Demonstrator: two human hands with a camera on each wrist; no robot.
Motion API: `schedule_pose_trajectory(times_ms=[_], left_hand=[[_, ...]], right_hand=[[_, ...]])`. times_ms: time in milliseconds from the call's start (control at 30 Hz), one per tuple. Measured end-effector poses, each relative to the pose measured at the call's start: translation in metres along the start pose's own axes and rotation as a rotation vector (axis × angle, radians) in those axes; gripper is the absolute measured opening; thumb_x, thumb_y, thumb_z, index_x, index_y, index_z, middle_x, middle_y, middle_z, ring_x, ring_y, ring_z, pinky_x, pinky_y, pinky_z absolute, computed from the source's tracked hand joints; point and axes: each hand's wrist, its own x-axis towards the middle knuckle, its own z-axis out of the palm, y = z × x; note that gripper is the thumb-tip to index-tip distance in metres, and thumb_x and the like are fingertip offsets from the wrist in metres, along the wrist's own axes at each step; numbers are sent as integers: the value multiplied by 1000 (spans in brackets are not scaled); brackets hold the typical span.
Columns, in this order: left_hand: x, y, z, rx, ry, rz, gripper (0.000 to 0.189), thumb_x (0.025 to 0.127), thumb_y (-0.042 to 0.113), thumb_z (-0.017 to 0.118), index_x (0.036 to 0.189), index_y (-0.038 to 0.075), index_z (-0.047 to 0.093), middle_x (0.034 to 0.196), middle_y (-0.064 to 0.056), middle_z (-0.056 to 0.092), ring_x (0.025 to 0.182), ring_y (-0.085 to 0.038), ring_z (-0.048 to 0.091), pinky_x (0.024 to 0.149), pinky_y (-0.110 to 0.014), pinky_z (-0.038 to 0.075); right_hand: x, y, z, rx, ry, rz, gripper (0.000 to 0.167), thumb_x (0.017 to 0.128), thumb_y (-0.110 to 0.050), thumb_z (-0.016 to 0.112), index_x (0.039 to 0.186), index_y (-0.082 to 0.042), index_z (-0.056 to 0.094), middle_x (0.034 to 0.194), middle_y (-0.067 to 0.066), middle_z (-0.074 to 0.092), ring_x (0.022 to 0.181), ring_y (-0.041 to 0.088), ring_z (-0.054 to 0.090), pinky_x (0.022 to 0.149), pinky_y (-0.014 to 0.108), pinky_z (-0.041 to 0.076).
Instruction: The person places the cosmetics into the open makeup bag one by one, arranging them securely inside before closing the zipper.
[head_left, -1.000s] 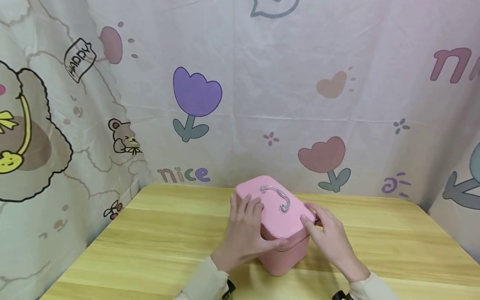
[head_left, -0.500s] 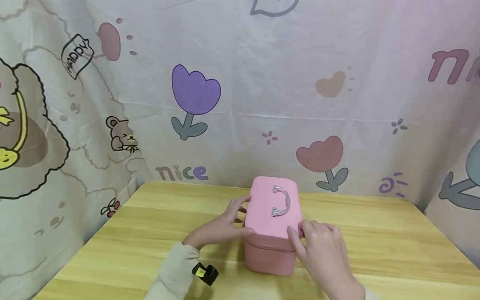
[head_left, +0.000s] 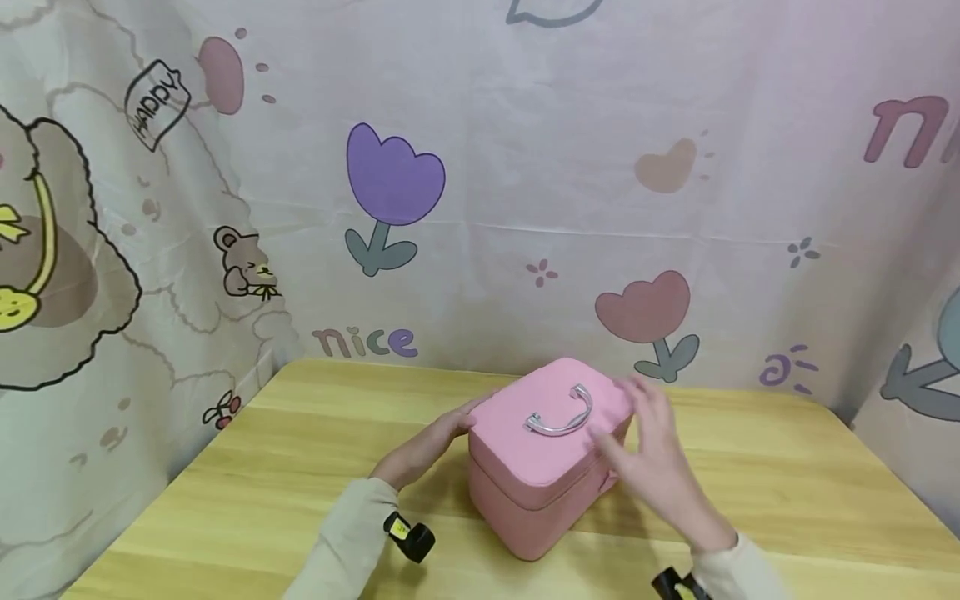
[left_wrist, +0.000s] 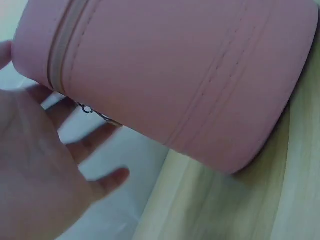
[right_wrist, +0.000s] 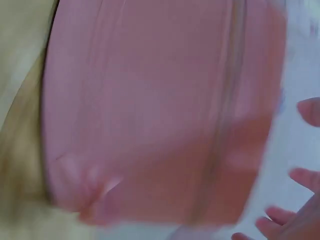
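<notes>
A pink zip-up case [head_left: 517,454] stands upright on the wooden table, a silver handle [head_left: 558,431] on its lid and one corner turned towards me. My left hand [head_left: 423,446] is at its left side, with the fingertips partly hidden behind the lid. In the left wrist view, that hand [left_wrist: 35,160] has its fingers spread beside the case wall, near the zip [left_wrist: 62,45] and a small metal clasp. My right hand [head_left: 660,454], blurred, is at the lid's right side with fingers apart. A pink tab [head_left: 609,481] sticks out low on the case's right side.
The light wood table [head_left: 300,467] reaches back to a printed cloth [head_left: 495,150] with tulips, hearts and words. Another cloth [head_left: 150,333] hangs along the left side. Black wrist cameras [head_left: 409,537] sit at both cuffs.
The case has turned back and forth between my hands, first straight, then with its near corner left of before. My right hand has come off the near edge and moved up along the right side.
</notes>
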Motion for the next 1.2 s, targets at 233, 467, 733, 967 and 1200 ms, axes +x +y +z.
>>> schedule_pose_trajectory(times_ms=[233,467,733,967,1200], left_hand=[[8,-4,13,117,309,-165,63,100,43,37,142,-3,37,134,-26,44,113,-40,49,92,-55,42],[15,6,19,29,556,-197,47,100,44,45,99,-3,51,82,-13,53,69,-20,53,61,-36,53],[15,-1,18,-91,373,-66,58,97,31,51,143,-1,35,143,-23,39,128,-39,42,102,-52,37],[19,-14,26,-90,414,-25,63,100,30,48,150,-2,25,152,-25,27,138,-41,27,110,-51,24],[23,-15,31,14,470,-29,63,102,34,41,149,-3,24,150,-26,30,137,-41,28,110,-54,23]], right_hand=[[-11,46,-19,177,-162,160,57,89,-8,68,138,3,41,141,22,41,125,33,41,98,42,43],[-20,36,-13,-6,33,72,50,76,-12,83,116,1,57,116,12,55,107,25,53,76,35,55],[-16,26,11,-100,144,156,51,74,-14,85,110,5,55,111,18,48,96,32,57,73,36,56],[-12,30,27,-204,209,77,56,71,-18,87,111,5,55,107,19,48,77,22,55,64,35,54],[-7,32,31,-207,227,44,57,71,-18,87,111,5,54,110,20,47,76,21,52,61,31,51]])
